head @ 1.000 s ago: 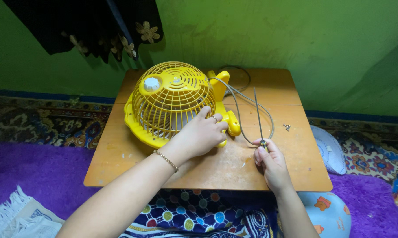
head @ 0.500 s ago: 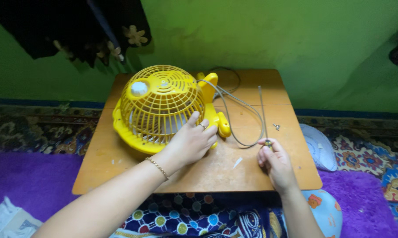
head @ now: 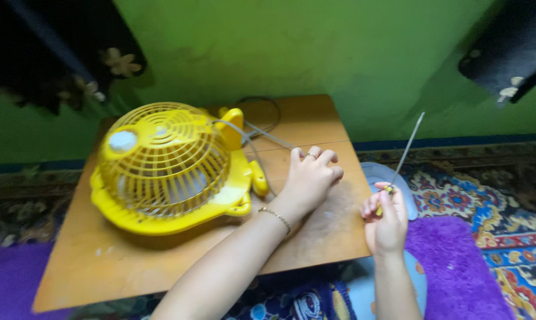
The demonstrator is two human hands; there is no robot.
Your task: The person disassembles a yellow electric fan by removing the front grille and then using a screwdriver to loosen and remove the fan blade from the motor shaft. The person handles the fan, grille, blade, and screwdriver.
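Yellow plastic dominates the left half of the frame: a small fan (head: pixel 164 168) with a domed wire-style cage lies on a low wooden table (head: pixel 102 266), its white knob turned toward the upper left. Your left hand (head: pixel 310 178) reaches from the lower centre of the frame and rests on the tabletop just right of the fan, fingers (head: pixel 324 159) loosely curled, knuckles up, gripping nothing; a ring shows on one finger and a thin bracelet (head: pixel 275 218) circles the wrist. It sits close to the fan's base but apart from it, beside the grey cord (head: pixel 262 135) that loops from the fan toward the back of the table. Your right hand (head: pixel 386 219), at the right of centre and past the table's edge, is clenched around the small handle of a slim screwdriver (head: pixel 405 151), whose long metal shaft slants up toward the upper right against the green wall (head: pixel 315 53). Below that hand lies a purple rug (head: pixel 458 266), with a patterned carpet (head: pixel 475 189) farther right. Dark cloth with pale flowers (head: pixel 48 53) hangs at the upper left.
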